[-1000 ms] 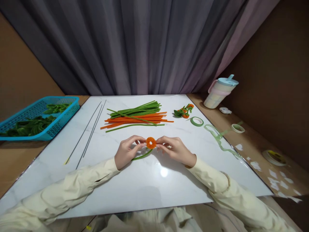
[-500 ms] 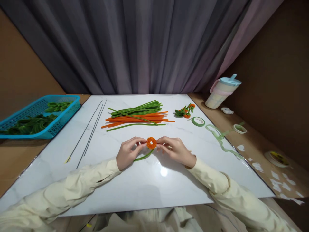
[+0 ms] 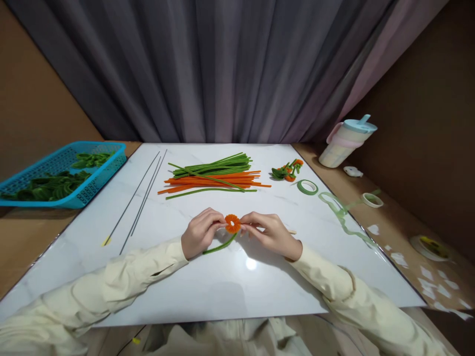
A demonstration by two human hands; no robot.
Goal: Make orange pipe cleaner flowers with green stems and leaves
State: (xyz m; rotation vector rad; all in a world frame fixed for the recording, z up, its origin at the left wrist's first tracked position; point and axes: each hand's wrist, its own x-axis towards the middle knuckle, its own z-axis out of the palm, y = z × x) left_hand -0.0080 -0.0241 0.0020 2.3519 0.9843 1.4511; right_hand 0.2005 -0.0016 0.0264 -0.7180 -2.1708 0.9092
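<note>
Between my two hands is a small orange pipe-cleaner flower (image 3: 228, 220), a ring of folded petals with a gap in its middle. My left hand (image 3: 202, 232) pinches its left edge between thumb and fingers. On the other side, my right hand (image 3: 272, 234) grips the right edge the same way. A green pipe cleaner (image 3: 221, 246) curves down and left below the flower, under my left hand; where it joins is hard to see. Beyond my hands lie bundles of green pipe cleaners (image 3: 218, 165) and orange pipe cleaners (image 3: 211, 182).
Left of the bundles lie several thin dark wires (image 3: 143, 200). A blue basket (image 3: 83, 197) holds green coiled pieces. Toward the right are finished orange and green pieces (image 3: 287, 171), green tape (image 3: 307, 187), a tumbler (image 3: 347, 142) and paper scraps (image 3: 399, 259).
The view has shifted slightly. The orange flower is tilted a little differently between my fingers, and both hands keep their pinch on it.
</note>
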